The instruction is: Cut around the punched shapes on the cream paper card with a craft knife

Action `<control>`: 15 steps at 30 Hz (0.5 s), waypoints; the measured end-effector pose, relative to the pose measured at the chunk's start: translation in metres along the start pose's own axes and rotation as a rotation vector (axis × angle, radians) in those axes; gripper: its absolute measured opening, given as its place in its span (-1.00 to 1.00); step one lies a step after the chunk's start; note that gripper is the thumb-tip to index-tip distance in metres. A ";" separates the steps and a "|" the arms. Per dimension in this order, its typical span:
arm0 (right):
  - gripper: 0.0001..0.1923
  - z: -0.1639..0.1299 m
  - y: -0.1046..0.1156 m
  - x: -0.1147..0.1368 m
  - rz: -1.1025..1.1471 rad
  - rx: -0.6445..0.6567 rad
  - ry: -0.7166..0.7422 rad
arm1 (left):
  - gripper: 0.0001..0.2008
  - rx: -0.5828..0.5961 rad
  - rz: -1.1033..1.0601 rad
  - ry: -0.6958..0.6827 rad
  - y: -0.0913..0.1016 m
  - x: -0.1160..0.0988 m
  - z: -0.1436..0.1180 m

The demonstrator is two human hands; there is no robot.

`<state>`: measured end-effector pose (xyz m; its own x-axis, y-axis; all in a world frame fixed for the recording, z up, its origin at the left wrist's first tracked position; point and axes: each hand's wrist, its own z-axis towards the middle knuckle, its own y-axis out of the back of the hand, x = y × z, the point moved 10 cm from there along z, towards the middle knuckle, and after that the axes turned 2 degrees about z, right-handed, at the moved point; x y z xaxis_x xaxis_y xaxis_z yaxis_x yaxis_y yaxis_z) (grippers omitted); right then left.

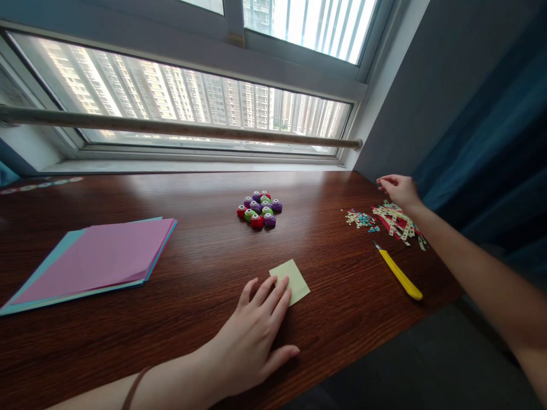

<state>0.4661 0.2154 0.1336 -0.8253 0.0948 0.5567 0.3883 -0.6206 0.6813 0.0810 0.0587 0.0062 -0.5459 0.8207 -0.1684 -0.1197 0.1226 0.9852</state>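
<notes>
My left hand [256,330] lies on the table with its fingers spread. Its fingertips rest on the lower left part of a square of pale yellow paper [298,281], covering that edge. Over on the right, my right hand [399,191] hovers above a pile of cut paper strips with holes [397,223]. The fingers of that hand are bent and close together at the tips; whether anything small is between them I cannot make out. A yellow craft knife [400,275] lies nearer to me, its blade pointing away.
Small red, purple and green craft punches [257,221] with white tops cluster mid-table. Tiny punched paper bits [360,218] lie beside the strips. A stack of coloured paper sheets [98,256], pink on top, is at left. Behind the brown table [205,245] is a window with a rail [192,130].
</notes>
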 end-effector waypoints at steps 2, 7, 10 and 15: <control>-0.79 -0.032 -0.027 0.048 0.104 0.057 0.084 | -0.30 0.000 0.005 0.023 0.000 0.001 0.000; -0.79 -0.147 -0.093 0.167 0.509 0.341 0.338 | -0.26 -0.004 0.017 0.031 0.001 0.000 -0.001; -0.80 -0.192 -0.117 0.193 0.483 0.429 0.480 | -0.24 -0.008 0.030 0.037 0.000 -0.001 -0.002; -0.81 -0.213 -0.138 0.180 0.461 0.546 0.588 | -0.16 -0.029 0.050 0.101 0.001 0.004 -0.004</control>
<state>0.1764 0.1525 0.0388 -0.5582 -0.5732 0.5999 0.7464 -0.0312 0.6647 0.0758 0.0598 0.0068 -0.6324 0.7648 -0.1228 -0.1130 0.0658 0.9914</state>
